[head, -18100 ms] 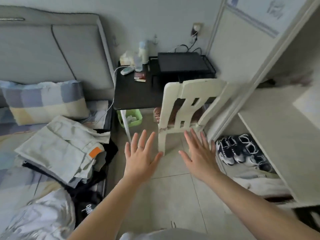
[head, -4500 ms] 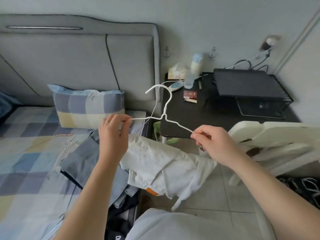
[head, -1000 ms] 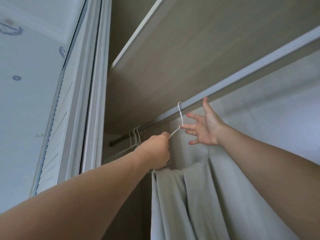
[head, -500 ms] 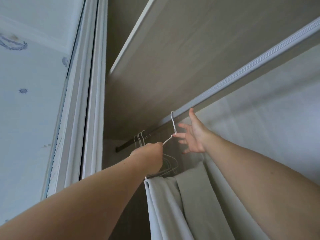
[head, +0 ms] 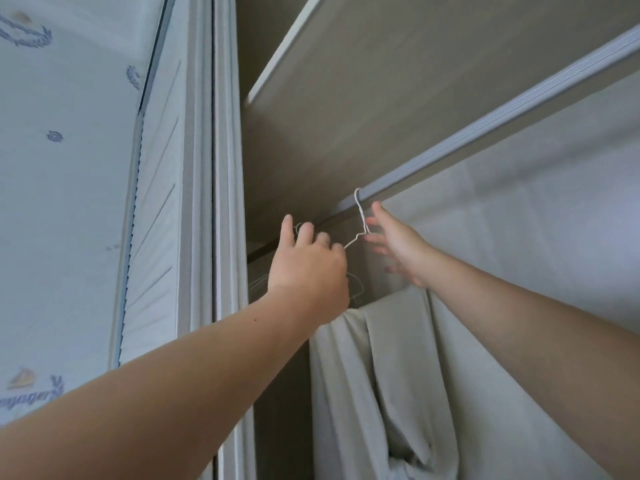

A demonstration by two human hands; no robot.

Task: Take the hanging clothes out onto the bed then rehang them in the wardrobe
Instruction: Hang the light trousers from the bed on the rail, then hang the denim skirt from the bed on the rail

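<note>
left grip point(head: 308, 271) on white wire hanger point(head: 360, 216), pale cloth point(head: 381, 375) seemingly folded

One head-worn camera looks steeply upward from below and behind the left hand point(head: 308, 268) gripping the hanger point(head: 362, 216), near enough that both forearms point(head: 173, 393) cross the lower frame; the shelf point(head: 381, 98) spans above the grip, the door frame point(head: 214, 168) to its left.

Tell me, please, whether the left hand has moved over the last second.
Yes. Gripping the white hanger, the left hand has risen toward the dark rod; its fingers now overlap the empty hangers' hooks, where before it sat below them.
</note>
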